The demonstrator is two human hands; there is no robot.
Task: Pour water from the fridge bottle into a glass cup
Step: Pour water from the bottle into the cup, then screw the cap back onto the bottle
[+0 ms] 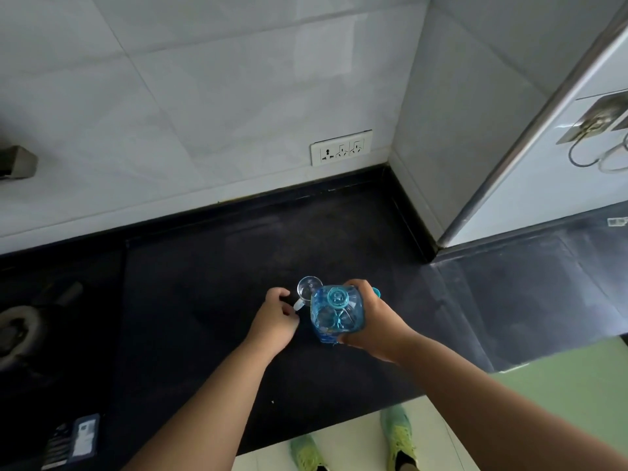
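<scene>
Glare and dim light make much of this hard for me to read: the glass cup (308, 287) shows only as a faint clear rim and a pale handle, its lower part hidden behind the bottle (334, 312). I cannot tell whether water is in the cup. At far left a stove burner (15, 329) is cut off by the frame edge, and a dark packet (73, 440) at lower left is too blurred to read.

From above, the bottle is blue, see-through plastic, squarish in body, its round neck facing me. It stands near the middle of the dark surface (204, 283), just beside the cup and touching it as far as I can see. My right hand (370, 317) wraps the bottle from the right, fingers curled round its body. My left hand (275, 316) sits at the cup's handle, fingers curled; whether they pinch the handle I cannot tell. A wall socket (341, 148) sits behind.
</scene>
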